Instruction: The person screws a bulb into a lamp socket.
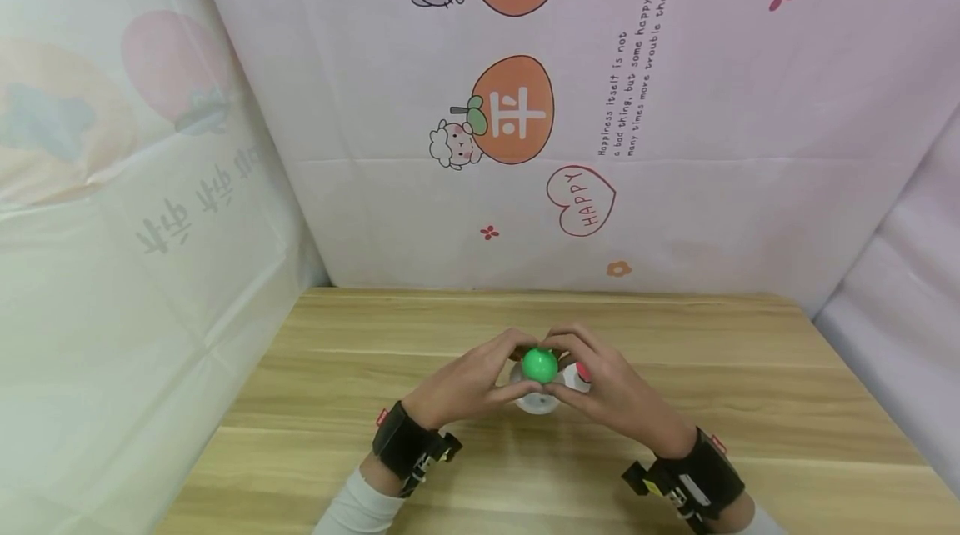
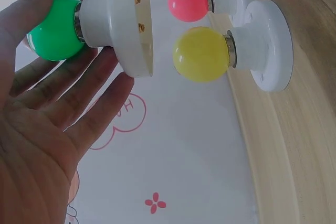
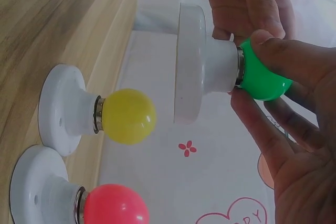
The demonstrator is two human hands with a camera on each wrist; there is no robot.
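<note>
A green light bulb (image 1: 540, 366) is fitted in a round white lamp holder (image 2: 128, 24), raised off the table. My left hand (image 1: 467, 383) pinches the bulb between thumb and fingers, some fingertips close to the holder. From the other side my right hand (image 1: 617, 392) pinches the same bulb, its thumb (image 3: 286, 56) on the green surface. In both wrist views the holder lies sideways, and brass screws show on its underside in the left one. Where the bulb enters the holder, a thin metal collar is visible.
Below stand a yellow bulb (image 2: 202, 54) and a pink bulb (image 3: 116, 205), each in a white lamp holder on the wooden table (image 1: 360, 427). A printed white cloth (image 1: 390, 210) hangs behind the table, with more cloth at both sides.
</note>
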